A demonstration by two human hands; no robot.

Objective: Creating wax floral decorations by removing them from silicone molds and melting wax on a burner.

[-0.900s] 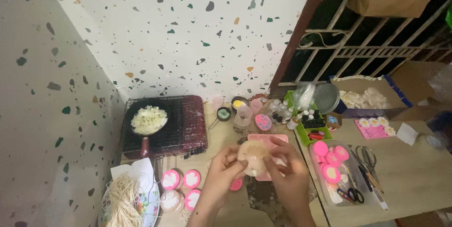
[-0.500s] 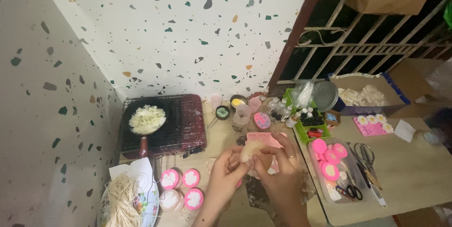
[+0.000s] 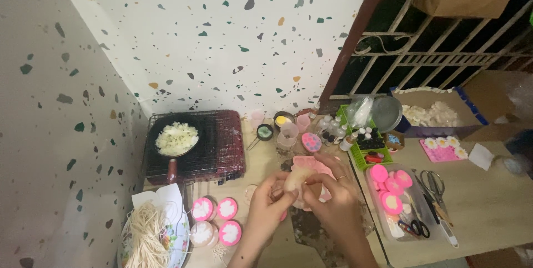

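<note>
Both hands meet over the table: left hand and right hand pinch a pale soft lump, fingers closed on it, above a pink mould. Finished pink-and-white pieces lie at the left and more fill a clear tray; this lump appears unfinished. A pan on the stove holds white flakes; a box holds pale pieces.

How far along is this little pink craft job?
Done, it seems: four round pink pieces sit by the left hand, and more fill a clear tray. In hand: both hands, the right hand too, pinch a pale lump over a pink mould. Left: white chunks still fill the pan.
</note>
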